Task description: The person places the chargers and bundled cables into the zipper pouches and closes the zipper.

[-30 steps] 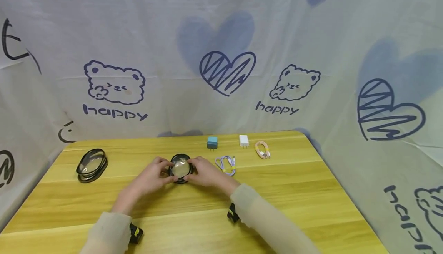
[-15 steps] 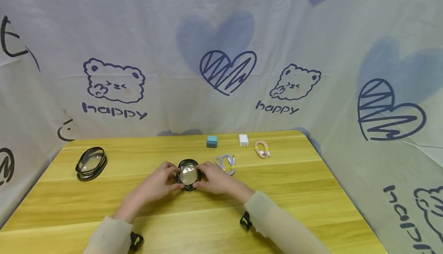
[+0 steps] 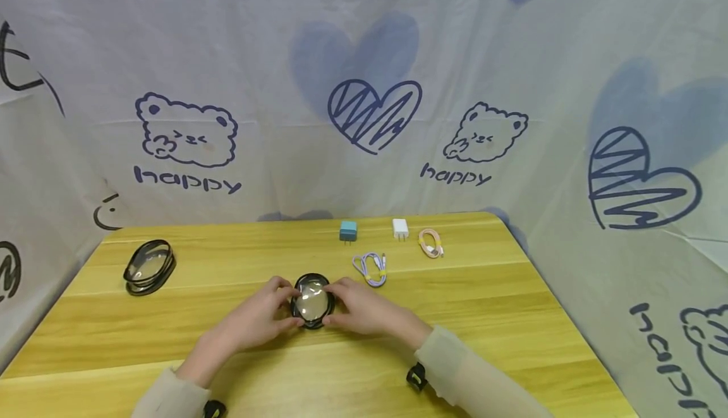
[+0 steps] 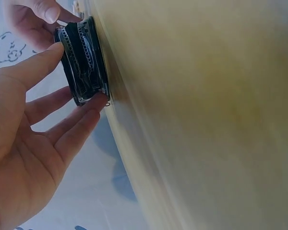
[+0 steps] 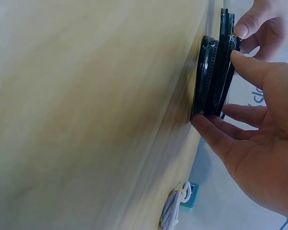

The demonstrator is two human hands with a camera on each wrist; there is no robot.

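A small round zip pouch point(image 3: 312, 301) with black edging and a clear top lies on the wooden table point(image 3: 483, 342) in the head view. My left hand point(image 3: 263, 314) holds it by its left side, thumb toward me and fingers along the far side. Opposite, my right hand point(image 3: 366, 309) grips the right side in the same manner. Zipper teeth run along the pouch's black wall point(image 4: 84, 60) in the left wrist view. From the right wrist, the pouch point(image 5: 213, 76) appears as stacked black layers, its lower edge by the table.
Another larger clear pouch point(image 3: 150, 267) with black edging lies at the left. Behind and right are a blue charger plug point(image 3: 348, 231), a white charger plug point(image 3: 400, 228), a bundled purple cable point(image 3: 372, 269) and a coiled pink cable point(image 3: 430, 243). Printed cloth hangs behind the table.
Both hands have drawn the round pouch toward me and slightly to the right, keeping hold of its sides. The plugs, cables and other pouch stay in place.
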